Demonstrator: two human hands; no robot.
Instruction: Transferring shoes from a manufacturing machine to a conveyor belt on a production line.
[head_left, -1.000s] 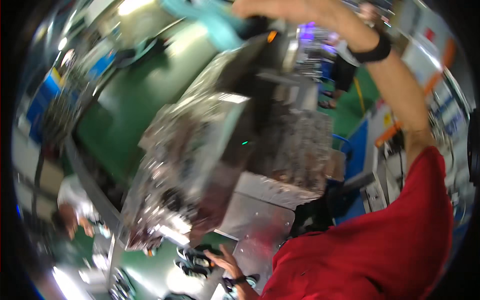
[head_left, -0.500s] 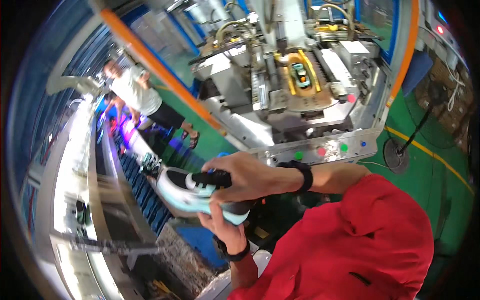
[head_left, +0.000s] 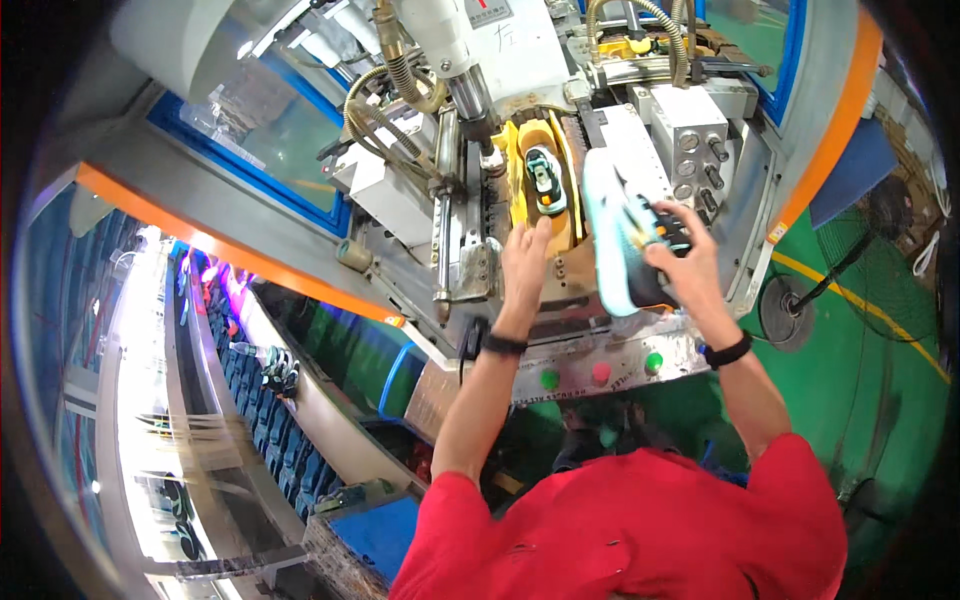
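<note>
My right hand [head_left: 690, 262] grips a sneaker [head_left: 608, 215] by its dark ankle opening. The sneaker has a pale aqua sole and is held tilted on end, blurred by motion, over the front right of the press machine. My left hand [head_left: 525, 268] is empty, its fingers stretched toward the front of a yellow mould [head_left: 518, 195] in the machine. In that mould sits another shoe [head_left: 545, 178], black, white and aqua with a bit of orange. I cannot tell whether my left fingertips touch the mould's edge.
A metal cylinder [head_left: 470, 100] stands behind the mould, with hoses beside it. A front panel carries green buttons [head_left: 549, 380] and a red one. To the left runs a conveyor [head_left: 330, 430] with shoes [head_left: 280, 372] along it. A fan [head_left: 790, 308] stands at right.
I have turned from the conveyor side to the machine. The sneaker, held in both hands before, is now in my right hand alone; my left hand has let go and reaches toward the mould.
</note>
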